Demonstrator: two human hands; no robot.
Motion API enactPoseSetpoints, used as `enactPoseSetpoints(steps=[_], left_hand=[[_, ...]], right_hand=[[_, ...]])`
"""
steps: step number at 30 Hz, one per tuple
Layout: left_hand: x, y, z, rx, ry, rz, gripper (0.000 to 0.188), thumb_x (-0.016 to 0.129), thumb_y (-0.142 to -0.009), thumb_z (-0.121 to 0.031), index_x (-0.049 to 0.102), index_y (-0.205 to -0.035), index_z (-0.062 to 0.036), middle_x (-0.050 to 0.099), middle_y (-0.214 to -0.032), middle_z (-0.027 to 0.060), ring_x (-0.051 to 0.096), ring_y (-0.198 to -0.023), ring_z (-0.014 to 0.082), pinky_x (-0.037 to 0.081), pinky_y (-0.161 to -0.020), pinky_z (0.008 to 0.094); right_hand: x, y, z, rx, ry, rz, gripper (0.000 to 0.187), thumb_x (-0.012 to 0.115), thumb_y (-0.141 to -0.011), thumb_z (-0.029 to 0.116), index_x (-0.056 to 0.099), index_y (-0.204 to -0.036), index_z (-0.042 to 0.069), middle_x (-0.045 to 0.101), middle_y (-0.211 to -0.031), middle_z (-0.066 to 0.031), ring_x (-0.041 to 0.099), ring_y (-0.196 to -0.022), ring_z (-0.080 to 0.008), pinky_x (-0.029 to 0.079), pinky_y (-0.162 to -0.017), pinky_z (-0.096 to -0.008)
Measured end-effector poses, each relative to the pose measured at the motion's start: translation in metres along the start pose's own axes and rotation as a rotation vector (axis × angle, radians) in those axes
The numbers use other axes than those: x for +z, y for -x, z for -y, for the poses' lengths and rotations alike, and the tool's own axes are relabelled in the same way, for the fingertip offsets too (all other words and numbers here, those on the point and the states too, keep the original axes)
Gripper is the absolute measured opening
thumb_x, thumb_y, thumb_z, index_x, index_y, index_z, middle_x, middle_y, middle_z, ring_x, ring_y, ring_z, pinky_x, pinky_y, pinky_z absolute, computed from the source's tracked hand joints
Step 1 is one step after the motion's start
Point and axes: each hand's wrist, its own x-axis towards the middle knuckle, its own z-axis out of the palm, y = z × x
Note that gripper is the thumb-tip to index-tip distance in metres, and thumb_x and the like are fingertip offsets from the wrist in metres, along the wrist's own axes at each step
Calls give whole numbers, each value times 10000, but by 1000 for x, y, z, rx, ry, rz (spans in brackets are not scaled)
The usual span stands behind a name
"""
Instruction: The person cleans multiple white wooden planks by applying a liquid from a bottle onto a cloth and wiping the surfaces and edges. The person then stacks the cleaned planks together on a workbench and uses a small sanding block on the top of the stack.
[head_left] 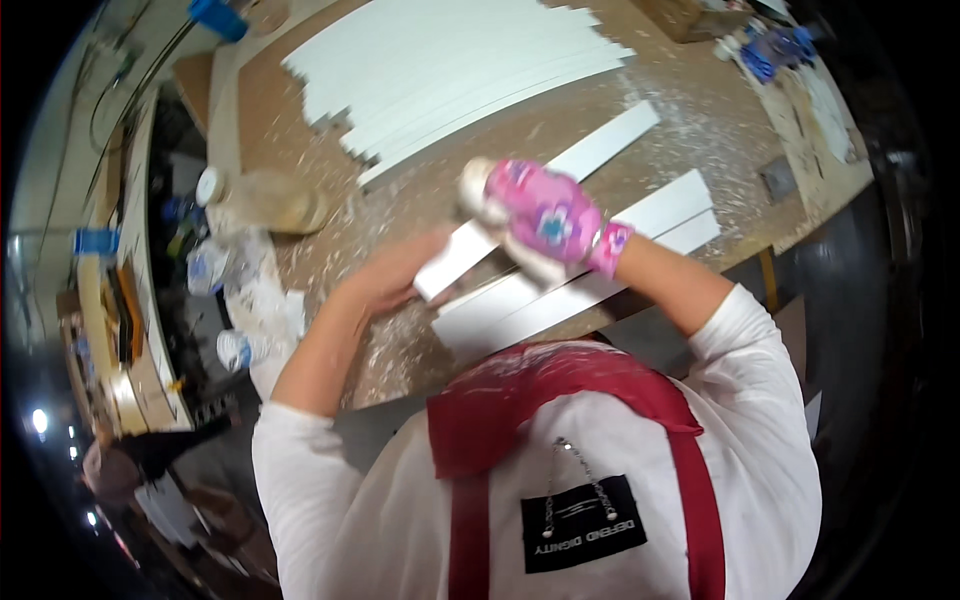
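Note:
A long white strip (605, 142) lies slantwise across the worktable in front of me. My left hand (396, 268), bare and blurred, is closed around its near left end. Over the strip's middle is my right hand (545, 212), in a pink flowered glove with pale fingers. It looks curled, and whatever its fingers hold is hidden. Two more white strips (660, 205) lie side by side nearer my body, partly under my right forearm. Farther off, many white strips (450, 70) rest edge to edge in a wide sheet with uneven ends.
White smears and scraps mark the brown worktable (540, 125). On the left are a cloudy plastic jug (265, 200) with a white cap and crumpled white material (250, 290). A blue cup (218, 18) stands far left. A box (690, 18) and blue cloth (775, 50) are far right.

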Motion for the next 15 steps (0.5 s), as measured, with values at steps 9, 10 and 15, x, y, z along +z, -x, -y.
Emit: enactPoseSetpoints(steps=[9,10,15], left_hand=[[11,12,-21,-57,-492,-161,513,630,-894,-192,435,-1327,0,598,-897,50,564,-665,99,461,-601,243],[8,13,-22,-56,-497,-167,513,630,-894,-192,435,-1327,0,598,-897,50,564,-665,99,461,-601,243],[1,14,-25,-164,-389,-260,479,634,-880,-199,484,-1290,-3,602,-918,44,573,-717,107,468,-669,252]], right_hand=[[-105,72,-231,737,422,-193,336,558,-893,314,578,-1080,35,643,-991,-200,629,-949,-340,503,-816,-407],[-114,71,-223,796,348,-212,306,547,-910,263,578,-1090,17,630,-1035,-213,629,-945,-323,508,-811,-400],[-71,67,-200,404,285,-36,282,532,-900,158,563,-1133,2,625,-1081,-162,617,-999,-288,490,-929,-370]])
